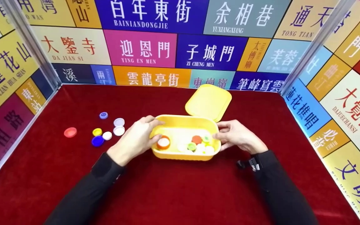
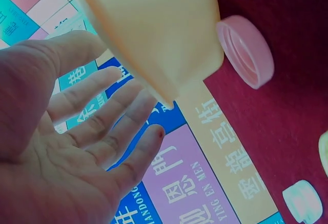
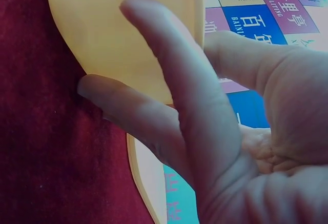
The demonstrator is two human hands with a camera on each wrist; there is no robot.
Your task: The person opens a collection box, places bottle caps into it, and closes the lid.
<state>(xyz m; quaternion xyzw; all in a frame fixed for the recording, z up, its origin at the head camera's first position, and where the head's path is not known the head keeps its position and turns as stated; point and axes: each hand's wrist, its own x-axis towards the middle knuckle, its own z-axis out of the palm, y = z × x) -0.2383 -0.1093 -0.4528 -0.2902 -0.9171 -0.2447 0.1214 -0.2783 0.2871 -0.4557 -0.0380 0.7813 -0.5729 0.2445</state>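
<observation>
A yellow plastic box sits on the table in front of me. Several bottle caps lie inside: an orange ring-shaped cap at the left, a red cap and a green cap among pale ones at the right. My left hand reaches over the box's left end, fingers relaxed; in the left wrist view its fingertips are right at the rim. With thumb over the rim and fingers against the outer wall, my right hand holds the right end. A pink cap shows beside the box in the left wrist view.
Loose caps lie left of the box, among them a blue cap, a red dish-like cap and a purple cap. Behind the box rests a yellow lid. Printed panels enclose the red-covered table.
</observation>
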